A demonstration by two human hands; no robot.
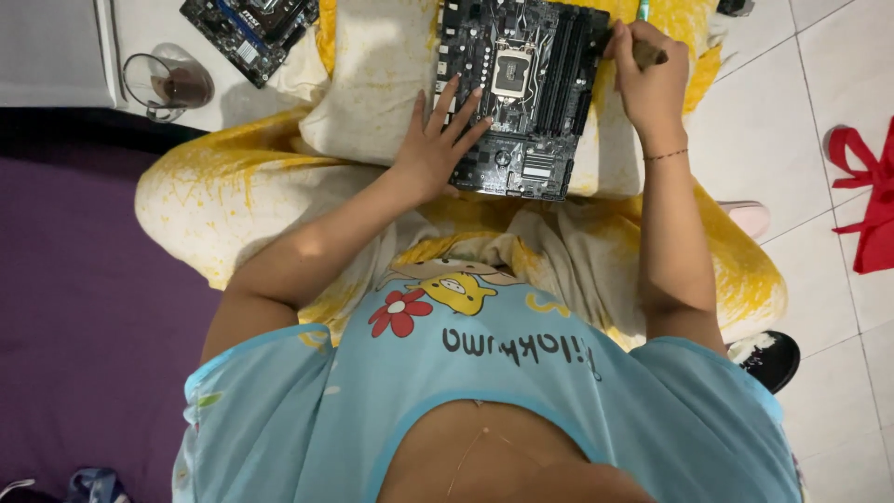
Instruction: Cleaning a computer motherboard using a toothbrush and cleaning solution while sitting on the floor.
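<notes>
Your left hand (436, 140), fingers spread, lies flat on the near-left edge of the motherboard (521, 93); its long axis runs away from you on the lap cushion (372, 84). Your right hand (652, 79) grips a brown-handled tool (649, 54) at the board's far-right corner.

Even, fairly bright indoor light, soft shadows only, mild glare on white floor tiles (792, 121), sharp centre, slight wide-angle stretch at edges.

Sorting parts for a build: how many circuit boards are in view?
2. One motherboard lies on the pillow under the left hand, the right hand at its corner; a second board lies top left, cut off by the frame.
</notes>
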